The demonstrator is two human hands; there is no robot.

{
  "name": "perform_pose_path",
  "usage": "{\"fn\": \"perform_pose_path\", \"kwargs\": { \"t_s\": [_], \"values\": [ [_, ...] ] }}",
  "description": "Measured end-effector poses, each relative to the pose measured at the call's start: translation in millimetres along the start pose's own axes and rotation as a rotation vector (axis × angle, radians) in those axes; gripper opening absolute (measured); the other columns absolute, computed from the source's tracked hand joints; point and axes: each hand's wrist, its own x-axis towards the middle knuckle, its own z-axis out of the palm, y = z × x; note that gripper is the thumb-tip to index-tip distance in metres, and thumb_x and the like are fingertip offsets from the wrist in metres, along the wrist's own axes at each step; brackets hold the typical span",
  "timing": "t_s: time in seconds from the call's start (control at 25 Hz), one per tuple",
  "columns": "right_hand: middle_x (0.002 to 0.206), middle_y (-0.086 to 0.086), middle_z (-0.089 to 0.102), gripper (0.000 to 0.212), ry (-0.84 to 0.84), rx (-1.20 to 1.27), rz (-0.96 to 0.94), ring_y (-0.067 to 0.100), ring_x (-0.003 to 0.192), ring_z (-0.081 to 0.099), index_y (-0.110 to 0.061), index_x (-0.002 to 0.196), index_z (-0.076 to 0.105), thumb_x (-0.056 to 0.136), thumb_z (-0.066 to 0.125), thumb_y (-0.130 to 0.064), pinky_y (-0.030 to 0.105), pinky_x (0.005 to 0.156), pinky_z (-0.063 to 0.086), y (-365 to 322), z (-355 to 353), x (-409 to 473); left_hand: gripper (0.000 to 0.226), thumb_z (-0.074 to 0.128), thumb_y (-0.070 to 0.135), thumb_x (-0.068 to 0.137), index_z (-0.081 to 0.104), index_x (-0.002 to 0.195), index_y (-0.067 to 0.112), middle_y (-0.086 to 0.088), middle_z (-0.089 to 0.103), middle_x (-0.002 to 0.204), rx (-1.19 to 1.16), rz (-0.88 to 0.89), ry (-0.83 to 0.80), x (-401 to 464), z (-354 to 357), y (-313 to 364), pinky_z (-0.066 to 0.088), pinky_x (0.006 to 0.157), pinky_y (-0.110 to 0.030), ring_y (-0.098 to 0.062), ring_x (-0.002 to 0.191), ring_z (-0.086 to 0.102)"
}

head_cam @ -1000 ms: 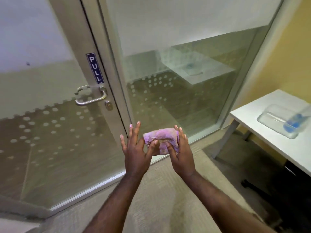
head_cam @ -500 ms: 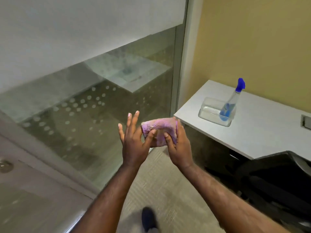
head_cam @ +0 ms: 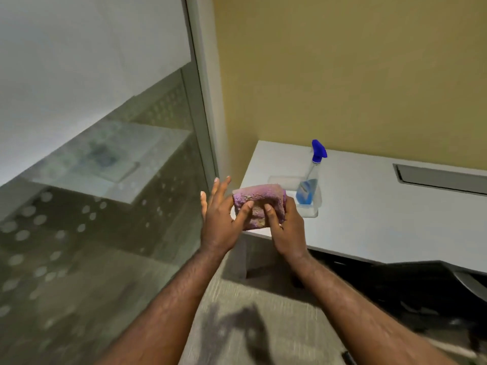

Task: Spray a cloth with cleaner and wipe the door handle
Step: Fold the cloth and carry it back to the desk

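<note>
I've turned from the door to the bench [head_cam: 369,219]; both hands still pinch the folded cloth [head_cam: 259,204], left hand [head_cam: 224,219], right hand [head_cam: 286,227]. Spray bottle [head_cam: 311,180] stands near the bench's left edge, next to reach.

Soft indoor light is falling evenly from above, leaving a smudged dark shadow [head_cam: 237,327] on the carpet [head_cam: 276,299]. Motion blur is smearing the glass panel [head_cam: 79,233] and the lower edges, and the wide lens is bending the frame post [head_cam: 203,101].
</note>
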Motion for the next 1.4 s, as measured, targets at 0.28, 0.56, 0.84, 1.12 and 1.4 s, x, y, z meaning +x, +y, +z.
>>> {"fn": "perform_pose_path", "kwargs": {
  "t_s": [0.28,0.56,0.84,1.12,1.4],
  "values": [
    [0.127,-0.001,0.062,0.059,0.179,-0.157,0.217,0.015,0.114,0.061,-0.025,0.136,0.044,0.09,0.038,-0.061,0.032,0.097,0.049,55.3,-9.3,88.1,0.043,0.049,0.054,0.097,0.064,0.123,0.024,0.004,0.03,0.161,-0.009,0.015,-0.225,96.5,103.1,-7.7,-0.005,0.122,-0.051,-0.015,0.153,0.011],
    [0.113,0.006,0.066,0.039,0.133,-0.233,0.458,0.023,0.103,0.065,-0.015,0.122,0.052,0.099,0.046,-0.045,0.042,0.094,0.055,147.7,2.7,192.6,0.049,0.049,0.055,0.096,0.059,0.131,0.022,0.001,0.02,0.165,0.074,-0.158,-0.431,172.6,222.4,-52.8,-0.005,0.118,-0.054,-0.018,0.153,0.004],
    [0.114,0.013,0.066,0.033,-0.108,-0.299,0.644,0.025,0.109,0.062,-0.005,0.122,0.055,0.101,0.051,-0.029,0.033,0.1,0.049,223.2,21.6,218.4,0.069,0.044,0.068,0.091,0.042,0.146,0.026,-0.004,0.005,0.167,0.321,-0.312,-0.741,178.1,299.2,-99.5,-0.007,0.118,-0.058,-0.027,0.154,-0.006],
    [0.072,-0.006,0.047,0.027,-0.322,-0.286,0.835,0.005,0.059,0.047,-0.024,0.074,0.042,0.097,0.053,-0.022,0.003,0.039,0.038,245.3,23.8,240.7,0.073,0.035,0.073,0.091,0.049,0.143,0.023,-0.01,0.019,0.165,0.579,-0.179,-0.755,176.2,316.6,-98.9,0.012,0.117,-0.06,-0.036,0.15,0.02],
    [0.086,0.005,0.06,0.031,-0.332,-0.456,0.851,0.02,0.089,0.059,-0.002,0.103,0.057,0.1,0.053,-0.033,0.014,0.073,0.045,248.4,30.3,241.2,0.07,0.051,0.064,0.091,0.047,0.144,0.018,-0.007,0.023,0.164,0.412,-0.249,-0.726,178.3,307.7,-96.5,0.016,0.12,-0.052,-0.028,0.148,0.027]
  ]
}}
